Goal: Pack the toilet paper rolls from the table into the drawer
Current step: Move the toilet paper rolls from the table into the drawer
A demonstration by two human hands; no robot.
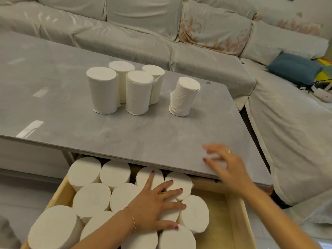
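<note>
Several white toilet paper rolls stand upright on the grey table (125, 137): a tight cluster (137, 92) near the middle and one leaning roll (184, 97) apart to its right. Below the table's front edge, the open wooden drawer (239, 218) holds several upright rolls (91, 198) packed on its left side; its right side is bare. My left hand (156, 207) lies flat with fingers spread on top of the packed rolls. My right hand (224, 164) hovers over the table's near right corner, fingers apart, holding nothing, slightly blurred.
A pale covered sofa (143, 33) wraps around the table's far and right sides. A blue cushion (294, 68) and a cable with a white device (321, 90) lie on the sofa at right. Pale tiled floor shows at lower left.
</note>
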